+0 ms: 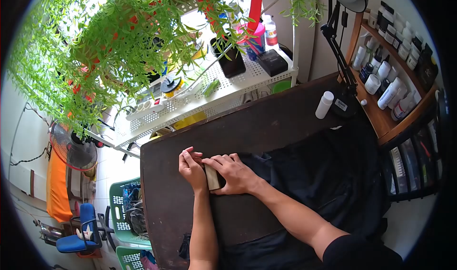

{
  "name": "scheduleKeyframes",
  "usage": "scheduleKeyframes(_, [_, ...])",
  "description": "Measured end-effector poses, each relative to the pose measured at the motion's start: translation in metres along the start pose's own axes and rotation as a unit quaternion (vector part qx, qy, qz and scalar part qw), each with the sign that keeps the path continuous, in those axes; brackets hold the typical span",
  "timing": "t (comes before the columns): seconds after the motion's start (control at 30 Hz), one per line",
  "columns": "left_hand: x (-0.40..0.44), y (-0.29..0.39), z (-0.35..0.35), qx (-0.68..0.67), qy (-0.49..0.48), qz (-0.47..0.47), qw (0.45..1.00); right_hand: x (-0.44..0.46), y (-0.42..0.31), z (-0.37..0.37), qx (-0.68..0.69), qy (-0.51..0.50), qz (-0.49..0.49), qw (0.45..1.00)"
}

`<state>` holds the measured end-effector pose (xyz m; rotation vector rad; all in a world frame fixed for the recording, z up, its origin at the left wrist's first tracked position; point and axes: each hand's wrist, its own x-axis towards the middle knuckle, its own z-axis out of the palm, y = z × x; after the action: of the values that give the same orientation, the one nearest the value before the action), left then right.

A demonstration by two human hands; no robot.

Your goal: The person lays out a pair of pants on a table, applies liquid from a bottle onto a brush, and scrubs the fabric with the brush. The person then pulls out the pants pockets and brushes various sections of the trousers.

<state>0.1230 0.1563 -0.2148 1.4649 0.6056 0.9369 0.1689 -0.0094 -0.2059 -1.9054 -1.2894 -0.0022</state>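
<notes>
A dark tabletop [166, 208] fills the middle of the frame, and I see a rumpled black cloth [333, 175] spread over its right half, under the right forearm. The wooden rack [381, 125] at upper right holds rows of bottles. Near the centre, the right hand [235, 175] is clasped around the block, fingers over its far end, thumb by the near end. The left hand [192, 167] sits just left, fingers bent; I can't tell whether it grips anything. A white bottle [324, 105] stands right of upper centre. Smallest is that tan block [212, 177], between the hands.
</notes>
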Motion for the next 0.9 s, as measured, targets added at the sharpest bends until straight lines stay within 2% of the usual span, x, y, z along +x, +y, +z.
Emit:
scheduleKeyframes(0.13, [0.002,0.002,0.002,0.004,0.001,0.008,1.0,0.001,0.0,0.0,-0.011,-0.005,-0.006,1.0])
scheduleKeyframes(0.3, [-0.001,0.009,0.006,0.013,0.001,-0.007,1.0,0.004,0.0,0.015,-0.075,0.077,0.083,0.991])
scheduleKeyframes(0.43, [0.0,0.0,0.0,0.051,0.0,0.041,0.998,0.001,-0.001,0.006,-0.043,0.059,0.03,0.997])
scheduleKeyframes(0.47, [-0.007,0.0,-0.007,0.059,-0.019,0.032,0.998,-0.005,-0.007,0.011,-0.04,0.066,0.051,0.996])
scheduleKeyframes(0.63, [0.007,0.003,0.012,0.081,-0.02,0.11,0.99,0.015,0.009,0.019,-0.101,0.194,0.11,0.97])
scheduleKeyframes(0.77, [0.013,-0.02,-0.003,0.171,-0.027,0.137,0.975,0.02,0.015,0.033,-0.02,0.247,0.212,0.945])
scheduleKeyframes(0.83, [0.01,-0.012,-0.001,0.187,-0.049,0.091,0.977,0.032,0.002,0.005,0.141,0.235,0.305,0.912])
scheduleKeyframes(0.87, [0.006,-0.012,0.0,0.188,-0.047,0.088,0.977,0.039,-0.001,-0.009,0.168,0.246,0.329,0.896])
scheduleKeyframes(0.9, [0.004,-0.014,0.001,0.23,-0.048,0.123,0.964,0.04,-0.004,-0.022,0.142,0.264,0.317,0.9])
